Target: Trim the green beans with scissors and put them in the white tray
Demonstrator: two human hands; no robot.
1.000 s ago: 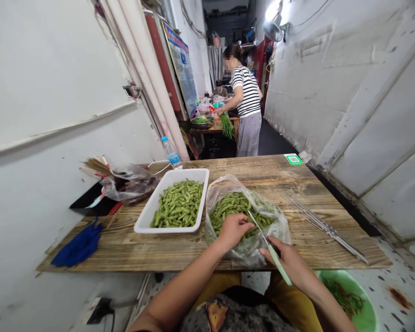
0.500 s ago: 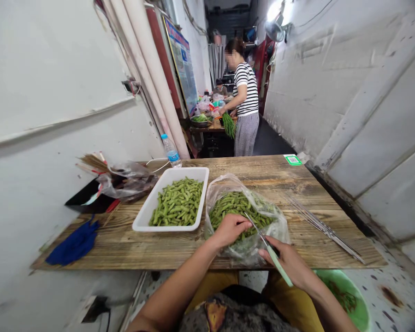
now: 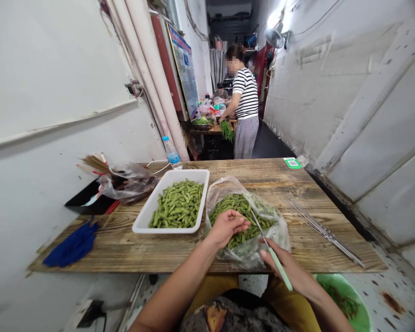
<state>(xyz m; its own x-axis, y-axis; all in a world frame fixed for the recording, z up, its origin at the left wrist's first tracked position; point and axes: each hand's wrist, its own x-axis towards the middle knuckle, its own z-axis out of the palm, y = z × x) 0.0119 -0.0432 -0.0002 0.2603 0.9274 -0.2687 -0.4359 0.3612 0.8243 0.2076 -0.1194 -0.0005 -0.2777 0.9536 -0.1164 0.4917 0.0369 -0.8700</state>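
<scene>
As metal, mint-handled scissors (image 3: 279,266) gripped by the right hand (image 3: 293,266) edge away from the left hand (image 3: 226,227), snipping seems paused. Its fingers (image 3: 240,226) curl, grip unclear, over green pods (image 3: 234,202) in a clear plastic bag (image 3: 279,239).

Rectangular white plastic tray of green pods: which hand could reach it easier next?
Probably the left hand: it's nearer the white tray, while the right hand grips a green-handled metal cutting tool.

The tray (image 3: 143,214) of pods (image 3: 180,203) sits left of the bag (image 3: 279,236) on the worktop (image 3: 152,251); more pods lie inside the bag. Behind the tray, at the far edge, stands a bottle (image 3: 173,156). A cloth (image 3: 71,245) lies by the near left corner, rods (image 3: 327,235) right of the bag.
</scene>
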